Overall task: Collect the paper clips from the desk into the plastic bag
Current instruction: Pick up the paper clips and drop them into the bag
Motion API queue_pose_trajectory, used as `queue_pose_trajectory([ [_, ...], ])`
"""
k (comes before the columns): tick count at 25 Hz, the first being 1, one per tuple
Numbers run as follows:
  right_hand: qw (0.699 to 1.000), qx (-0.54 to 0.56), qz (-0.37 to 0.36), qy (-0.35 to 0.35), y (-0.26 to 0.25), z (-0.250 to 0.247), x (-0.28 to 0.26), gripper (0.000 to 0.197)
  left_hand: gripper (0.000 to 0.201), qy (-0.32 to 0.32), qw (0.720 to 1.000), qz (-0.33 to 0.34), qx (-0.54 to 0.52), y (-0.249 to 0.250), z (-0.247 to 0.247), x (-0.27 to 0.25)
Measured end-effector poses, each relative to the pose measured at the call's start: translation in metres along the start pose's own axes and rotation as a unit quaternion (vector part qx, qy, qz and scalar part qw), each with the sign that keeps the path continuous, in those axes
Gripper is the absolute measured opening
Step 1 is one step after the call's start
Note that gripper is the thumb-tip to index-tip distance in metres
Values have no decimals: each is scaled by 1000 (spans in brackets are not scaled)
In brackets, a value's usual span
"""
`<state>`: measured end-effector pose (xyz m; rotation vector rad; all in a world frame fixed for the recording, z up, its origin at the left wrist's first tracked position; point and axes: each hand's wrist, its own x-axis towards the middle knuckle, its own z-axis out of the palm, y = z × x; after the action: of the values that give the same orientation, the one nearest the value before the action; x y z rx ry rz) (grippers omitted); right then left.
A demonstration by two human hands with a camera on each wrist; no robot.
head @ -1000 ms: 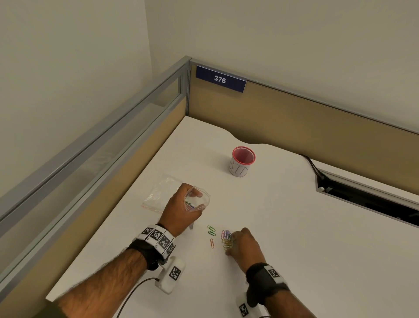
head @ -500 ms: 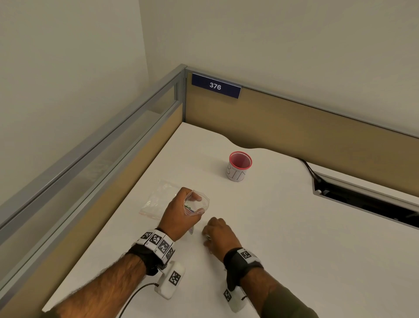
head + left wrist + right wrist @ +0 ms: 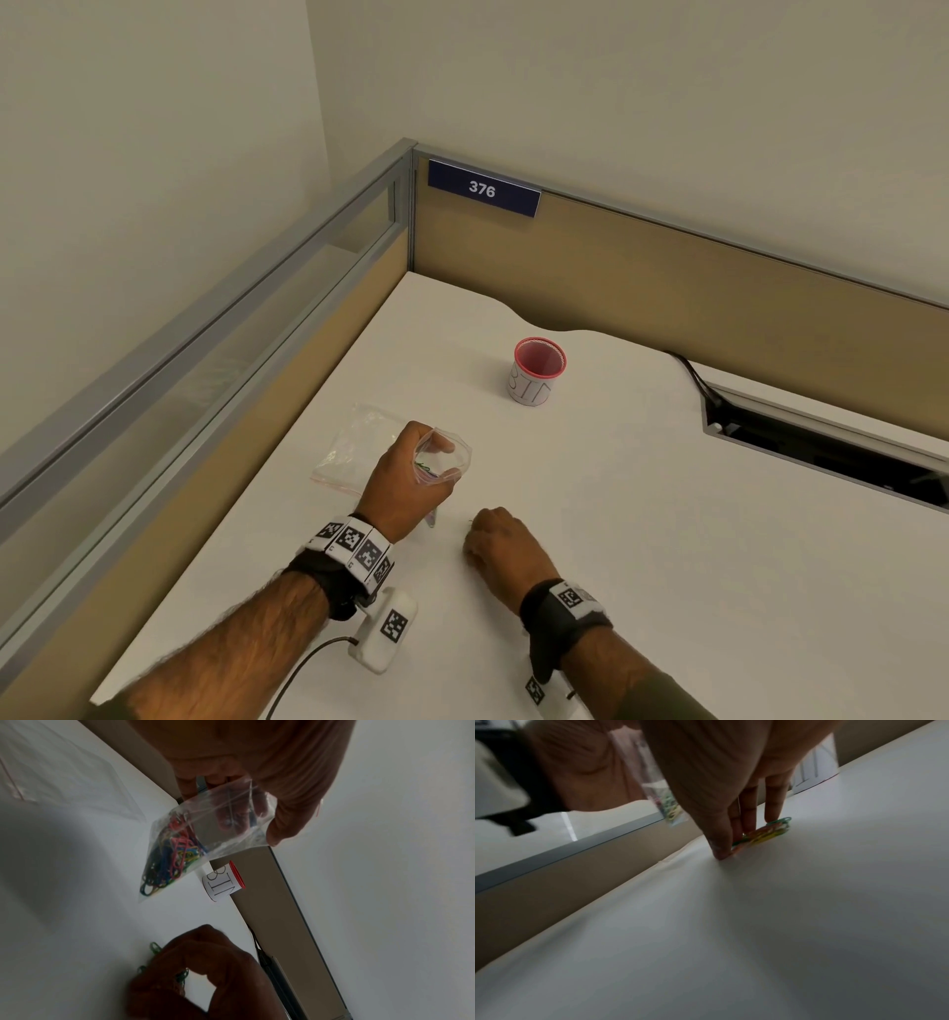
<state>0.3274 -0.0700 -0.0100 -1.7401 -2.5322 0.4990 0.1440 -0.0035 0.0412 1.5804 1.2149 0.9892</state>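
A white table sits in a corner of tan partition panels, with a red-rimmed cup near the back. The left hand pinches a clear plastic bag open above the table, colourful clips inside. The right hand curls over green, yellow and orange paper clips lying on the table, fingertips pressing them.

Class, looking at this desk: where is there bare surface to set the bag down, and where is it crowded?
Bare desk lies between the right hand, the cup and the cable slot, and behind the cup toward the partition. It is crowded near the left hand: held plastic bag, spare bag, gathered paper clips.
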Motion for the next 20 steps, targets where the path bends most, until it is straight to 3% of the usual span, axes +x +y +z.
queue_pose_trajectory([
  [4,991,74,106,39,30,-18,0,19,36,9,1000,-4,-3,1,-6,1],
  [8,974,112,193,-27,46,-31,-7,67,36,14,1000,-4,-11,-1,-9,1],
  [10,977,84,184,-64,39,-28,-6,74,37,12,1000,-7,-17,-1,-5,0],
  [15,990,22,134,-37,18,-13,4,26,36,3,1000,-1,-5,-1,-1,1],
  [20,988,4,149,-34,14,-19,15,14,36,5,1000,-5,-6,-1,-4,2],
])
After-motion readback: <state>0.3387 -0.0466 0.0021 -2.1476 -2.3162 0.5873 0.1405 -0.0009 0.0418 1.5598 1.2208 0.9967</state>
